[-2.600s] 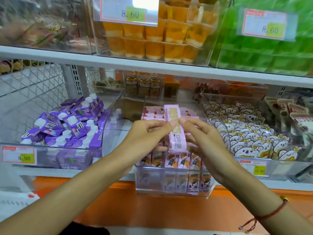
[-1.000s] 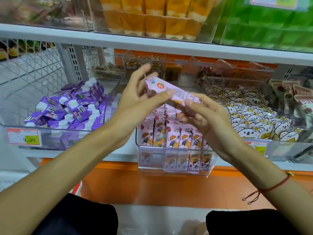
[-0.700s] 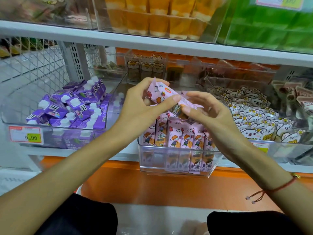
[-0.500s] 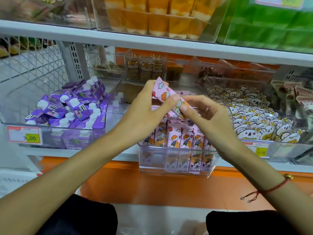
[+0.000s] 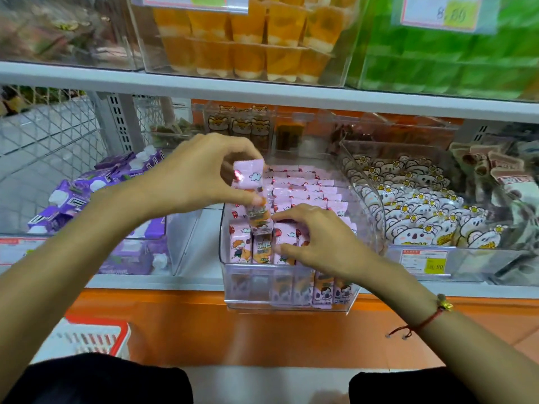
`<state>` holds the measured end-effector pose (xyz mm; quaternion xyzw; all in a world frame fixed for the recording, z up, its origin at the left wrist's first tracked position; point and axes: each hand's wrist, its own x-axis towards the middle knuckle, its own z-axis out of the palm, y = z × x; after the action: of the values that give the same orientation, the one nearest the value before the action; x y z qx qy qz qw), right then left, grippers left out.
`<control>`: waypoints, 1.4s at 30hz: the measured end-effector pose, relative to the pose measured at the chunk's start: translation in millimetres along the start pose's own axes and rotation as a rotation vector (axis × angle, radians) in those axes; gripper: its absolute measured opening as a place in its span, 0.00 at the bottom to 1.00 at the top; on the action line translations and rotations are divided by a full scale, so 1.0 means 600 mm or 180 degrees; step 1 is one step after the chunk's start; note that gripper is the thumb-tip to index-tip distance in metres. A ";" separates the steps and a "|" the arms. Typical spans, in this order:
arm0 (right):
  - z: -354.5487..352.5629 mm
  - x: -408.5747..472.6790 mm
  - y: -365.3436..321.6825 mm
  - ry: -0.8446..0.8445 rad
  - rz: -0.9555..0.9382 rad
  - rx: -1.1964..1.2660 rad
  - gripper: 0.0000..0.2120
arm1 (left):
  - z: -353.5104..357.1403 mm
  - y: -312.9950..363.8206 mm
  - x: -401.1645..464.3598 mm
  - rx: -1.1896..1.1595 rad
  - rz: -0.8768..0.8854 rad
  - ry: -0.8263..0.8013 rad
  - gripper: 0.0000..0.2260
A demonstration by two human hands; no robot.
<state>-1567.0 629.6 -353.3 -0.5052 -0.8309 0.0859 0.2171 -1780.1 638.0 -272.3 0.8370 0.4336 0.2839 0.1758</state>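
Note:
A pink snack packet (image 5: pixel 253 190) with a cartoon child stands upright, its lower end among the front row of a clear plastic bin (image 5: pixel 287 298) on the lower shelf. My left hand (image 5: pixel 201 176) pinches the packet's upper part between thumb and fingers. My right hand (image 5: pixel 315 240) lies over the front packets (image 5: pixel 240 246) to the right of it, fingers curled down among them; whether it grips one is hidden. The bin holds several rows of the same pink packets (image 5: pixel 303 188).
A clear bin of purple spouted pouches (image 5: pixel 78 196) stands left, a bin of white koala packets (image 5: pixel 423 217) right. Orange jelly cups (image 5: pixel 248 39) and green packs (image 5: pixel 455 51) fill the upper shelf. A red and white basket (image 5: pixel 90 336) sits on the floor at lower left.
The pink packet turned from tilted in mid-air to upright and went down into the bin's front row. My right hand let go of it and dropped onto the front packets.

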 end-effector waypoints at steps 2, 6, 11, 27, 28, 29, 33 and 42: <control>-0.001 -0.001 0.002 -0.0019 -0.0006 0.0031 0.24 | -0.003 0.001 0.005 0.0183 0.0011 -0.0215 0.22; -0.002 -0.003 0.004 0.0018 0.0023 0.0034 0.24 | 0.036 -0.006 0.016 0.0885 -0.0089 -0.0429 0.23; 0.004 -0.003 0.009 0.0032 0.0008 0.0111 0.24 | 0.103 -0.027 0.023 0.1991 0.0161 -0.0325 0.23; 0.015 0.031 -0.040 0.0156 -0.0453 -0.0469 0.22 | 0.095 -0.071 -0.053 -0.0669 -0.1045 0.0926 0.20; 0.015 0.036 -0.043 0.0052 -0.0427 -0.0450 0.21 | 0.096 -0.072 -0.053 -0.0837 -0.1057 0.0874 0.18; 0.014 0.040 -0.043 -0.0032 -0.0391 -0.0445 0.20 | 0.096 -0.074 -0.053 -0.0916 -0.1044 0.0854 0.17; 0.012 0.044 -0.039 -0.0230 -0.0416 -0.0562 0.19 | 0.101 -0.072 -0.055 -0.0977 -0.1057 0.1011 0.15; -0.029 0.081 -0.006 0.1158 -0.0422 -0.0237 0.10 | 0.105 -0.081 -0.055 -0.1132 -0.1064 0.1070 0.09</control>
<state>-1581.2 669.0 -323.5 -0.4642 -0.8119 -0.0520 0.3500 -1786.1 635.2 -358.1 0.6512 0.5319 0.4572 0.2897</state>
